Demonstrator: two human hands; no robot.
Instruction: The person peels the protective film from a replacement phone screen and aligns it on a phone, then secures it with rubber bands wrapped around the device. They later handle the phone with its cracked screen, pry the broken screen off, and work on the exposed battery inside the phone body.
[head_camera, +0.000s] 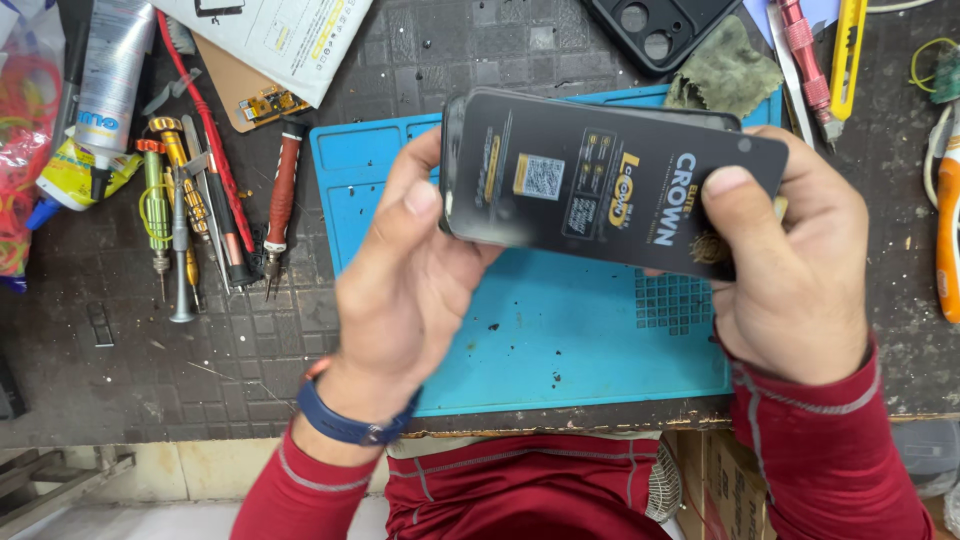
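Observation:
Both my hands hold a flat black package (600, 190) with printed labels, lying over a dark phone whose edge shows at its left end. My left hand (405, 290) grips the left end, thumb on top. My right hand (790, 270) grips the right end, thumb pressed on the package's corner. The package hovers above a blue work mat (560, 340) on a dark workbench.
Several screwdrivers and tweezers (190, 210) lie at the left beside a glue tube (105, 90). A black phone case (655, 30) and a green cloth (725, 70) sit at the top. A yellow knife (848, 55) and pink tool lie at the top right.

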